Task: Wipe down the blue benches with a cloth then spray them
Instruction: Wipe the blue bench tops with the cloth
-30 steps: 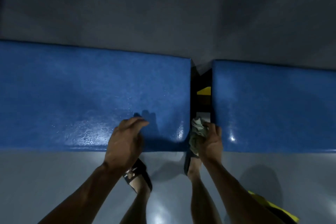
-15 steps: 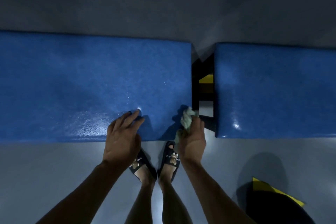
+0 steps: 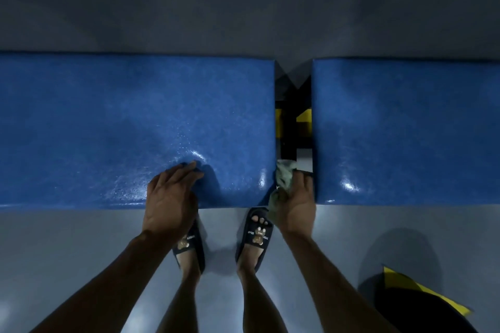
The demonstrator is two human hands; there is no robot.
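Two blue padded benches run across the view: a long left bench and a right bench, with a narrow gap between them. My left hand rests on the near edge of the left bench, fingers laid on its wet, shiny top. My right hand grips a crumpled pale green cloth in the gap, against the end face of the left bench. No spray bottle is in view.
Black and yellow frame parts show inside the gap. A grey floor lies in front, where my feet in dark slippers stand. A dark object with a yellow edge sits on the floor at the lower right.
My right hand with the cloth has shifted from the left bench's near corner back into the gap. The left hand stays on the bench edge. The camera view has drifted slightly.
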